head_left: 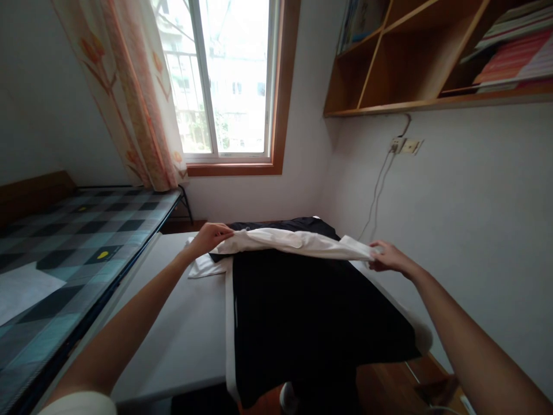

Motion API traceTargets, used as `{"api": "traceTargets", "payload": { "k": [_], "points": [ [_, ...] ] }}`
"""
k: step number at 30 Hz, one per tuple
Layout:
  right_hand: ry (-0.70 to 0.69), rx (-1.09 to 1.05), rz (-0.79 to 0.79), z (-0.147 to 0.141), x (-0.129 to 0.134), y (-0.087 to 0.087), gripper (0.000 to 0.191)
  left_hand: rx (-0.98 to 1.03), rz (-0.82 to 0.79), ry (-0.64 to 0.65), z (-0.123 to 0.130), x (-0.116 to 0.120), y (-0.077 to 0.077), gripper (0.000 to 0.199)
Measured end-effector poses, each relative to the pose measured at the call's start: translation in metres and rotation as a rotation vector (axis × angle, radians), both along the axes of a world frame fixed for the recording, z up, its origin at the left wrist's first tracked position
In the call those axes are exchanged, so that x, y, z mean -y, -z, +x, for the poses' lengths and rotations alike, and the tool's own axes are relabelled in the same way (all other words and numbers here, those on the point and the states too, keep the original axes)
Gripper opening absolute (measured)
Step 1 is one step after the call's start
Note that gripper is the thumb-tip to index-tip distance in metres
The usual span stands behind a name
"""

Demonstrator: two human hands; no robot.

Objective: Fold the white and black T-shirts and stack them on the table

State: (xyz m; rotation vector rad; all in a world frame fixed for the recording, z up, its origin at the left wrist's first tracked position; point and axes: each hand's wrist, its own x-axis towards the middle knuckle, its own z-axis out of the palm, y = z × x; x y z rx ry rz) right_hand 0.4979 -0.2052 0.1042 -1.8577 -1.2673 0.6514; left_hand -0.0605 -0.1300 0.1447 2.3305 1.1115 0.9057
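White cloth (294,239) in a bunched, elongated strip, over the far part of the table (168,323). Long axis from left to right, roughly parallel to the table's far edge, with the right end slightly closer to the near edge than the left. Pinched at the left end between the thumb and fingers of the left hand (215,235), on the side of the table's left edge; gripped likewise at the right end by the closed fingers of the right hand (385,255), toward the side wall (475,190). Key relation: full span of the strip between the two grips, to the right of the left fingers and to the left of the right fingers; both in contact, neither nearer. Below and closer to the near edge, black cloth (315,305) with a white border (230,328), spread over the table's right part and past its near edge. Beyond the strip, dark cloth (315,226) toward the far edge. Just beside the left grip, a white fold (207,267) on the table. Impossible to tell: any join between strip and black cloth.
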Motion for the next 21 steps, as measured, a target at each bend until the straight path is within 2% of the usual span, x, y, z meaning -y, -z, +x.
{"api": "traceTargets", "payload": {
  "k": [2, 3, 5, 8, 11, 13, 18, 21],
  "points": [
    [-0.102, 0.257, -0.268, -0.002, 0.000, 0.012, 0.022, -0.165, -0.207, 0.158, -0.001, 0.007, 0.012, 0.031],
    [-0.129, 0.372, -0.317, -0.006, -0.001, 0.015, 0.020, -0.233, -0.302, 0.221, 0.000, 0.010, 0.018, 0.029],
    [-0.173, 0.533, -0.237, -0.024, -0.005, 0.016, 0.021, -0.312, -0.441, 0.298, 0.001, 0.015, 0.032, 0.026],
    [-0.371, 0.513, -0.125, -0.064, -0.014, 0.016, 0.029, -0.330, -0.518, 0.335, 0.005, 0.022, 0.049, 0.030],
    [-0.606, 0.415, -0.071, -0.106, -0.022, 0.021, 0.028, -0.401, -0.439, 0.332, 0.006, 0.025, 0.060, 0.048],
    [-0.682, 0.412, -0.022, -0.129, -0.027, 0.029, 0.027, -0.450, -0.319, 0.319, 0.004, 0.027, 0.064, 0.054],
    [-0.790, 0.504, 0.090, -0.168, -0.044, 0.051, 0.035, -0.502, -0.030, 0.212, -0.004, 0.029, 0.078, 0.046],
    [-0.737, 0.599, 0.071, -0.180, -0.053, 0.058, 0.041, -0.493, 0.099, 0.134, -0.005, 0.028, 0.088, 0.039]
  ]
}}
